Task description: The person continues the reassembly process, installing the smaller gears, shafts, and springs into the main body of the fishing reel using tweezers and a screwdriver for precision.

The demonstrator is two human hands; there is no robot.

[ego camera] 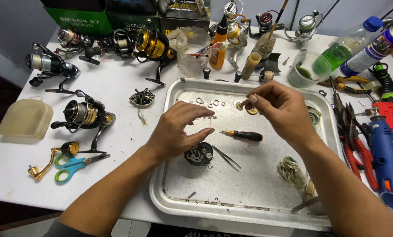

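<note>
Over a metal tray [249,202], my left hand [179,131] pinches a thin metal pin [211,123] upright between thumb and fingers. My right hand [279,109] holds a small gold-coloured round reel part [247,103] at its fingertips, above several small washers [209,104] lying in the tray. Below the hands lie a black reel body piece [199,154], tweezers [227,158] and a small screwdriver [242,135] with a black handle.
Several fishing reels [84,115] lie on the white table at left and back, with blue-green scissors [71,166] and a gold handle [45,166]. Red pliers [352,140], a blue rotary tool [387,162], bottles [372,48] and a plastic cup [308,69] stand at right.
</note>
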